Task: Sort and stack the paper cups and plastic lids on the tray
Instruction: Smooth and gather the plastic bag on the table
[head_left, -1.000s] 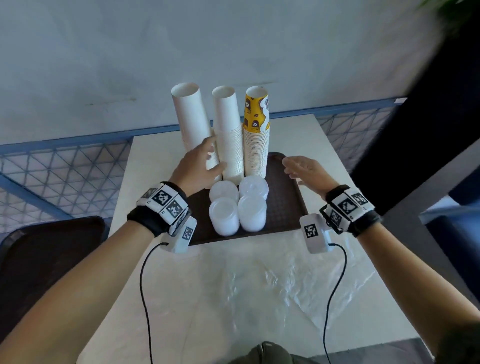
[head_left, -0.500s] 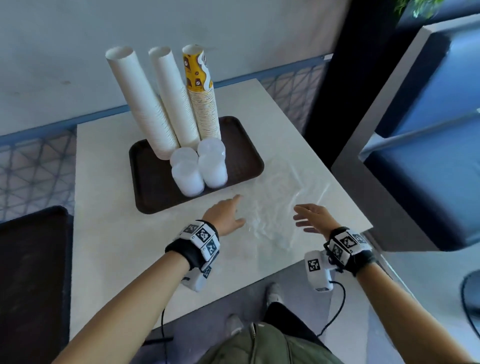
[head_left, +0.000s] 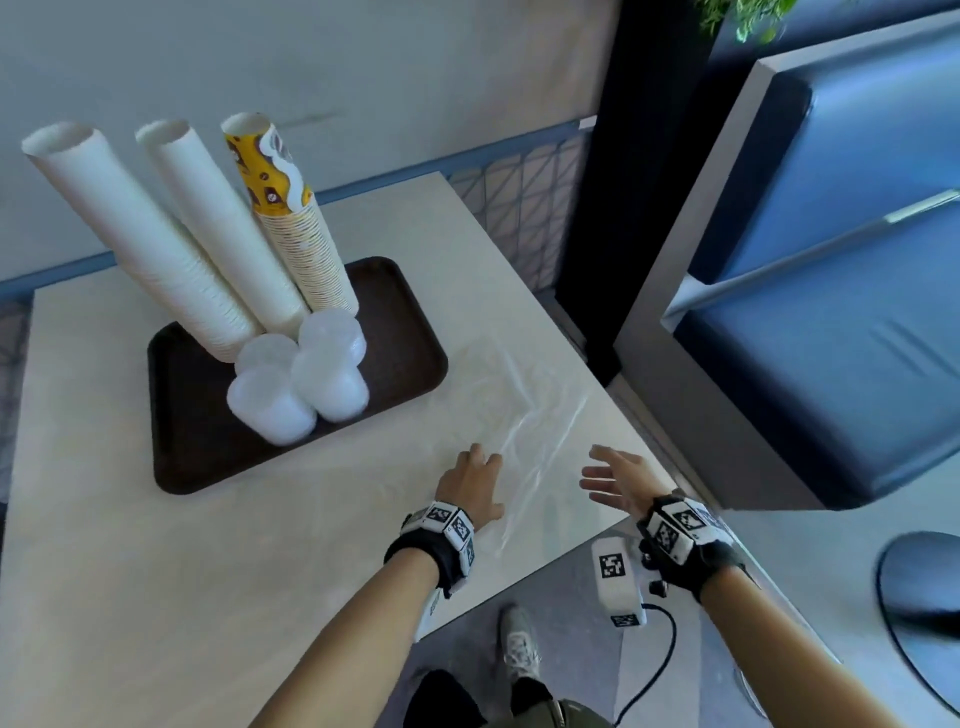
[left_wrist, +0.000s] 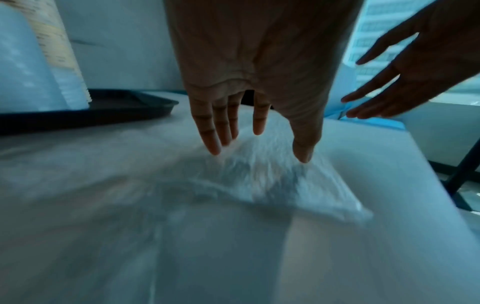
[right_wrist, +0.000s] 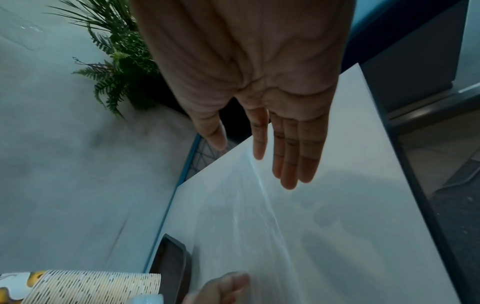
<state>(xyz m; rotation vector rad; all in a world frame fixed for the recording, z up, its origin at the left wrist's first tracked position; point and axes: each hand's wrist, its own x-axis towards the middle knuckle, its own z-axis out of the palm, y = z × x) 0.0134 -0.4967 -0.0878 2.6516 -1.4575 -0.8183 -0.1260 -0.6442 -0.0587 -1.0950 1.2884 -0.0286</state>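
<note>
Left hand (head_left: 470, 486) flat, fingers straight, fingertips (left_wrist: 214, 149) pressing the clear plastic sheet (head_left: 519, 415) near the table's (head_left: 130, 571) right edge; right hand (head_left: 621, 480) spread, holding nothing, above that edge. Brown tray (head_left: 182, 441) sits toward the table's far-left corner with three cup stacks (head_left: 218, 249) at its far side, four lid stacks (head_left: 301, 379) in front. Grey wall behind, blue bench (head_left: 831, 312) right, fern (right_wrist: 119, 67).

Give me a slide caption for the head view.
Cup stacks and lids sorted on tray; both hands over plastic wrap.
</note>
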